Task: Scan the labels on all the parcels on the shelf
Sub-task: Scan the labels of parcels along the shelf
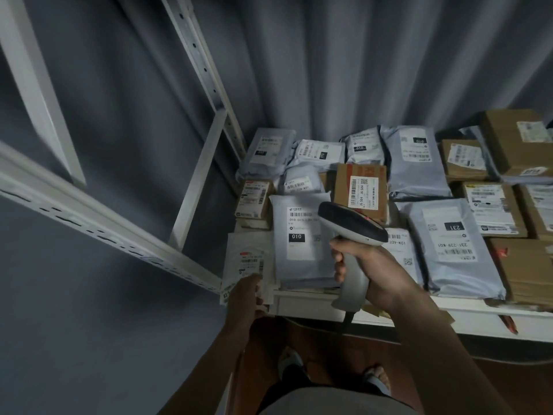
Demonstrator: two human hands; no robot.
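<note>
Single view only, worn at head height, aimed forward and steeply down. Wide-angle, with the white perforated metal shelf uprights (206, 70) bowed and splayed toward the left edge. Close over the front edge of the white shelf board (314, 304), near enough for printed digits on the closest labels to be read, while the farther rows of grey plastic mailer bags and brown cardboard boxes (416, 163) go soft and blurred. Backed by a pleated grey curtain (344, 61) filling the upper frame. Both forearms entering from the bottom edge, feet and reddish-brown floor (311, 333) directly below the lens. Nothing shared with any second view.
</note>
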